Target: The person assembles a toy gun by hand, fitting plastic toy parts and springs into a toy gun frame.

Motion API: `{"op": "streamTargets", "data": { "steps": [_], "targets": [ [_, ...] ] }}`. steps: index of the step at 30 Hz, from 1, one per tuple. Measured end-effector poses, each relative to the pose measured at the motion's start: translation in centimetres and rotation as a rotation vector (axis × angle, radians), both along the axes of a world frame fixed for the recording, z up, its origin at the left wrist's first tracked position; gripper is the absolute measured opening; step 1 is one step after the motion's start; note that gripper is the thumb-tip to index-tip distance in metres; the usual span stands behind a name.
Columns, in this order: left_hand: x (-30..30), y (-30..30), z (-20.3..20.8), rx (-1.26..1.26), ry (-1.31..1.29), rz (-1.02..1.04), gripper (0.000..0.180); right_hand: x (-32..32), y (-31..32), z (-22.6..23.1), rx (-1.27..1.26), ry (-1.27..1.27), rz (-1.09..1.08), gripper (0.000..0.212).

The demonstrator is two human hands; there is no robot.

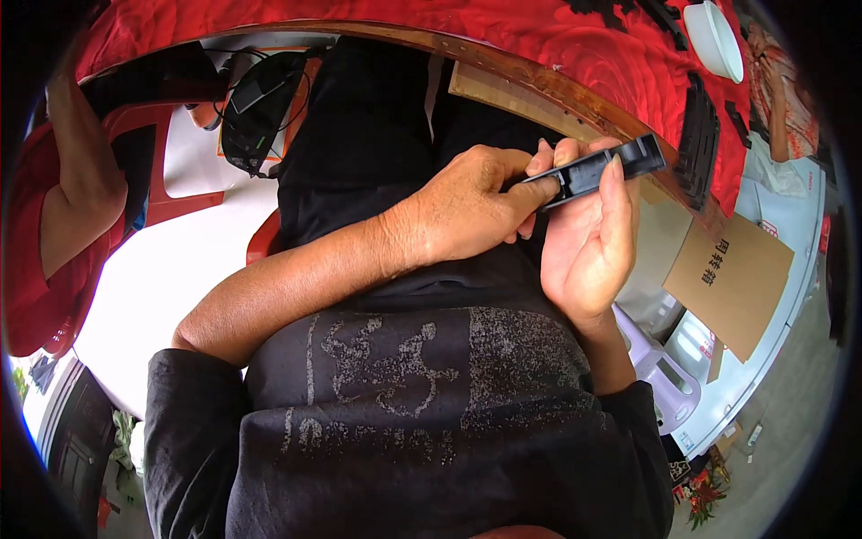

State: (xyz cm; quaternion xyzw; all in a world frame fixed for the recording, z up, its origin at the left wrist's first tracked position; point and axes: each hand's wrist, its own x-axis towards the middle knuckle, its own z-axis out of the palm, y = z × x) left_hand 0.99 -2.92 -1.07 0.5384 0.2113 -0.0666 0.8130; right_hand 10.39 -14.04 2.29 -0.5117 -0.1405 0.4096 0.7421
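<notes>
A long, hollow black plastic part (588, 173) is held in front of my body, tilted up toward the right. My right hand (588, 256) cradles it from below, with fingers behind it and the thumb along its near edge. From the left, my left hand (476, 202) closes on its lower left end, thumb and fingertips pressed at the end of the channel. Some fingers of both hands are hidden behind the part. Whether anything small lies under the left fingertips cannot be seen.
Ahead stands a table with a red cloth (539, 45) and wooden edge. On it are black plastic strips (697, 144) and a white bowl (712, 40). A cardboard sheet (732, 283) and purple stool (669, 382) are at right. People sit left and far right; a black bag (260, 112) lies left.
</notes>
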Motion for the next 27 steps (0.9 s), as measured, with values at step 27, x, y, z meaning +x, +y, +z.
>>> {"op": "streamTargets", "data": {
  "steps": [27],
  "targets": [
    [-2.8,0.6,1.0,0.734,-0.418,-0.091,0.075,4.9,-0.2,-0.2,0.023,0.048,-0.202,0.030]
  ]
}}
